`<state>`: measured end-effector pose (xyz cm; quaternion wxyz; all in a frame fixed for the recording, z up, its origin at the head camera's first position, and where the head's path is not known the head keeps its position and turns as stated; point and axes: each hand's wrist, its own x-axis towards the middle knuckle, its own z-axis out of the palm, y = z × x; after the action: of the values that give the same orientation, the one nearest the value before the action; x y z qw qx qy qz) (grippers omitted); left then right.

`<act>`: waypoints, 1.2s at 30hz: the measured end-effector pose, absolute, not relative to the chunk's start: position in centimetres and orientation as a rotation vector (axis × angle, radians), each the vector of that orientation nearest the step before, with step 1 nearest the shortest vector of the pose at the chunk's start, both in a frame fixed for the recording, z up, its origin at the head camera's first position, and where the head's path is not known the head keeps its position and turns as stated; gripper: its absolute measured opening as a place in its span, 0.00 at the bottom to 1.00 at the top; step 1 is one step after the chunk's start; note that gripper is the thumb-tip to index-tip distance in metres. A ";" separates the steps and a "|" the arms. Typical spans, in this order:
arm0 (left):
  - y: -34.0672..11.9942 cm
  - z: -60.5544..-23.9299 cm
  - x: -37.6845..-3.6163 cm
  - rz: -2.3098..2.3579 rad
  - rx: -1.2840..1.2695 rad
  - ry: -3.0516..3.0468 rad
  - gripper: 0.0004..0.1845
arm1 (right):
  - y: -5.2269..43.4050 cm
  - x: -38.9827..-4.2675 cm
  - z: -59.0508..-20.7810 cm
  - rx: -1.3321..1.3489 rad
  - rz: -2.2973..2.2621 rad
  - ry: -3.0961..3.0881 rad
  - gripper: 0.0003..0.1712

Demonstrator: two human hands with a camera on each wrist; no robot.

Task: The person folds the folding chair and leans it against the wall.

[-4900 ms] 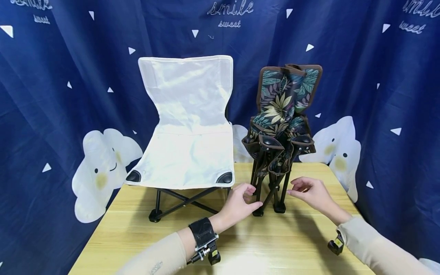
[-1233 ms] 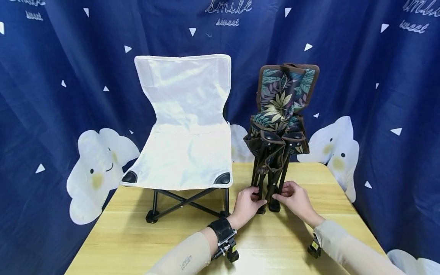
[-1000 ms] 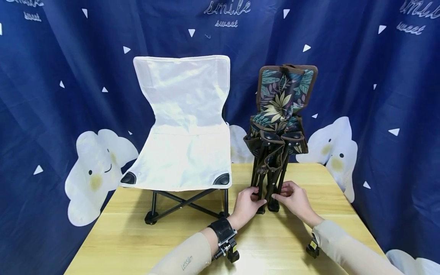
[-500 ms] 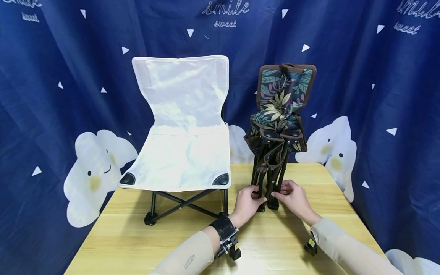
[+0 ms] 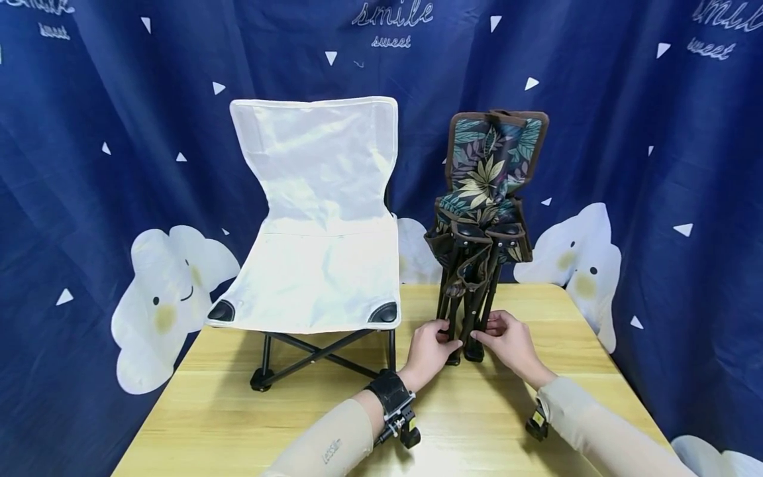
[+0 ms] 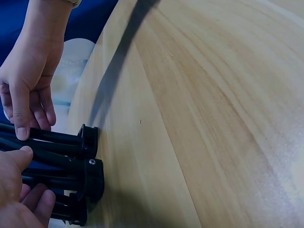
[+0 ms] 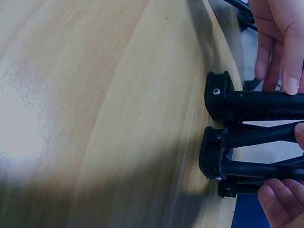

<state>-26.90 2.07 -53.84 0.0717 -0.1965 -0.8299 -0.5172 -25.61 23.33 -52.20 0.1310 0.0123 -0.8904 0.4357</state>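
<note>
Smooth pale wood table [image 5: 238, 424]; matt black legs [image 7: 266, 102], plastic feet [image 7: 213, 97].

You have two folding chairs on one wooden table [image 5: 238, 411]: one white chair [image 5: 316, 218] that is open, one leaf-print chair [image 5: 485, 192] that is folded
</note>
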 end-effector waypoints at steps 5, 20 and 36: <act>2.2 -53.8 -26.6 -1.567 -0.572 -2.509 0.18 | 23.3 -25.3 -52.0 0.030 1.266 -2.583 0.21; 2.4 -53.3 -26.1 -1.612 -0.504 -2.483 0.18 | 22.9 -25.3 -51.6 0.024 1.260 -2.566 0.23; 2.8 -53.2 -25.8 -1.621 -0.452 -2.515 0.20 | 22.8 -25.1 -52.1 0.002 1.270 -2.560 0.23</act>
<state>-25.76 2.76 -53.22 0.0577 -0.1491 -0.8297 -0.5348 -25.10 22.84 -52.06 0.1415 0.0009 -0.8867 0.4401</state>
